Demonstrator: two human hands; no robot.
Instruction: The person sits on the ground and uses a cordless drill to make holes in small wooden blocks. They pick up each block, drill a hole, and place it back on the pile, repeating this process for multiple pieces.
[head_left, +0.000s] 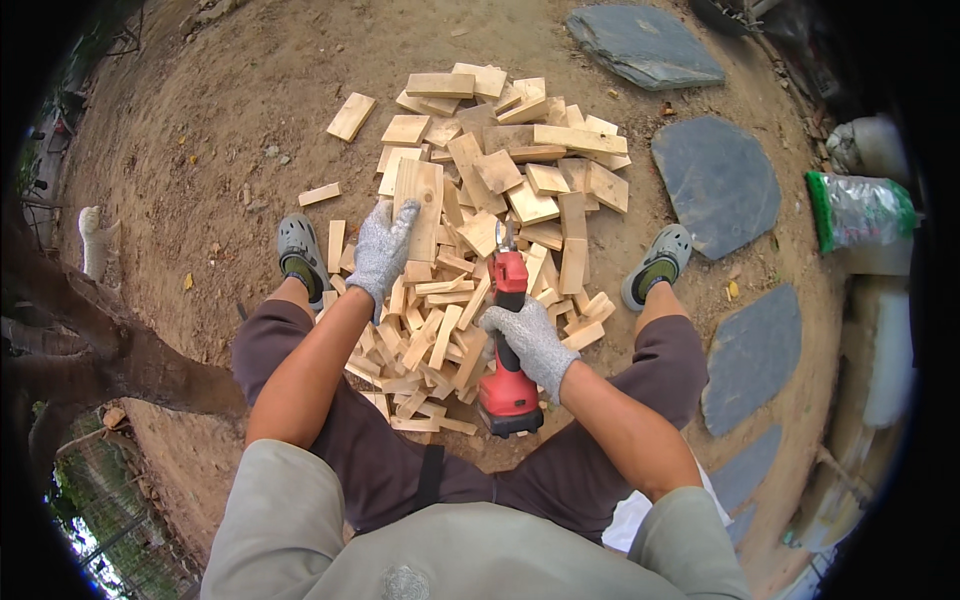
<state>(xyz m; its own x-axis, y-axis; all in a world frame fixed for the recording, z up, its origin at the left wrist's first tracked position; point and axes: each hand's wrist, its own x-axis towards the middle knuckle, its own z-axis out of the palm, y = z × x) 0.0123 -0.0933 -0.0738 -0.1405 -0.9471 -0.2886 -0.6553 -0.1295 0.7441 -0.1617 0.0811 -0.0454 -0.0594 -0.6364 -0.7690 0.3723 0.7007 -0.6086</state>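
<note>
My left hand (386, 244), in a grey knit glove, grips a flat pine board (421, 199) by its left edge. The board has a dark knot and is above the pile of cut wood blocks (499, 172). In my right hand (532, 341), gloved the same way, is a red and black cordless power tool (510, 390). Its metal jaws (504, 237) look like those of electric pruning shears and point away from me over the pile. The jaws are apart from the held board. My right palm and fingers partly hide the tool's grip.
My clog-covered feet (302, 251) flank the pile on bare soil (247, 90). Loose blocks (351, 117) lie left of it. Slate stepping stones (716, 184) run along the right, near a green-edged plastic bag (862, 210). A tree trunk (165, 375) and a white animal figure (96, 244) are at left.
</note>
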